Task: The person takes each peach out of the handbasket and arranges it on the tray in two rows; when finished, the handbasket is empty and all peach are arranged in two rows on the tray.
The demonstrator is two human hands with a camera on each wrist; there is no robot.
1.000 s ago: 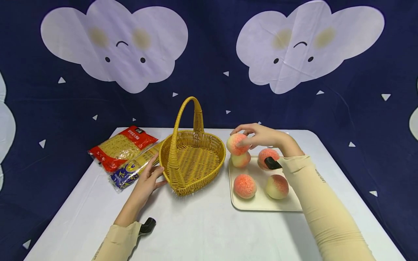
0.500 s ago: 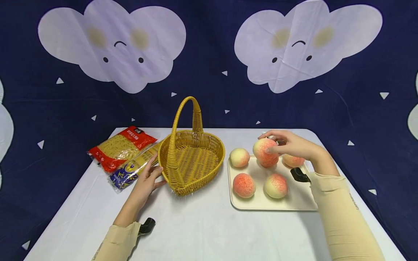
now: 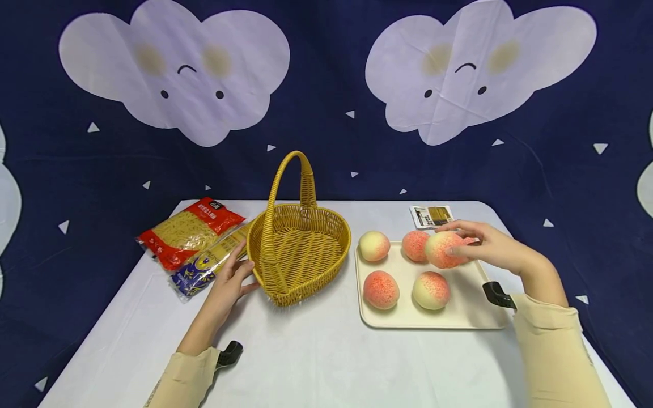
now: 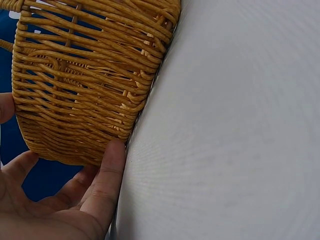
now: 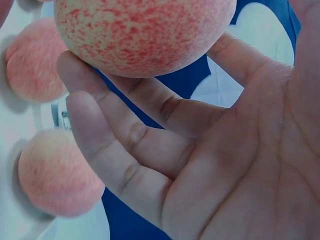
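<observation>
A red-and-cream peach (image 3: 442,250) is held by my right hand (image 3: 492,249), thumb on the near side and fingers behind, over the back right of a cream tray (image 3: 459,317). In the right wrist view the held peach (image 5: 145,35) rests against the fingers. Another peach is mostly hidden behind it. Among the peaches on the tray are a front-left peach (image 3: 381,290), a front-right peach (image 3: 431,290), a back-left peach (image 3: 374,246) and a back-middle peach (image 3: 415,246). My left hand (image 3: 229,283) touches the left side of a yellow wicker basket (image 3: 306,249) with extended fingers.
Left of the basket lie a red pasta bag (image 3: 191,229) and a blue-and-yellow pasta packet (image 3: 204,266). A small flat packet (image 3: 431,216) lies behind the tray. The basket's tall arched handle (image 3: 275,198) stands upright. A dark blue cloud-print cloth (image 3: 326,113) hangs behind the table.
My right hand has carried the held peach rightward, from over the back-left peach to the tray's back right. The packet behind the tray has come into view. My left hand and the basket stay put.
</observation>
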